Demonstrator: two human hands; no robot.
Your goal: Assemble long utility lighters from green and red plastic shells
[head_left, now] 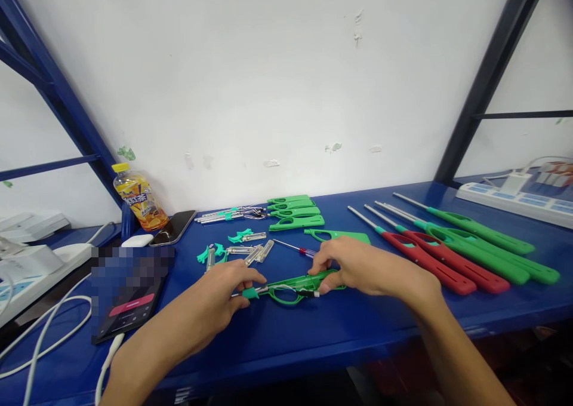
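Head view looks down at a blue table (313,340). The green lighter shell (293,288) lies flat near the front edge, held between both hands. The left hand (224,292) is pinched on the teal collar end, where the thin metal tube sticks out. The right hand (358,268) has its thumb and fingertips closed over the handle end. So both hands are gripping it and neither is open.

Handling-wise it looks like light, thin moulded plastic: stiff enough, but probably a bit flexy as an open half. What looks like a fine wire sits inside and would likely pop out if the shell gets tipped or squeezed hard. The best hold is probably the outer edges of the handle plus the collar, kept flat, not the skinny tube.

Just behind it are small metal parts (253,252), a red-handled screwdriver (296,248) and a stack of green shells (293,212). Finished lighters (452,260) lie well apart to the right.
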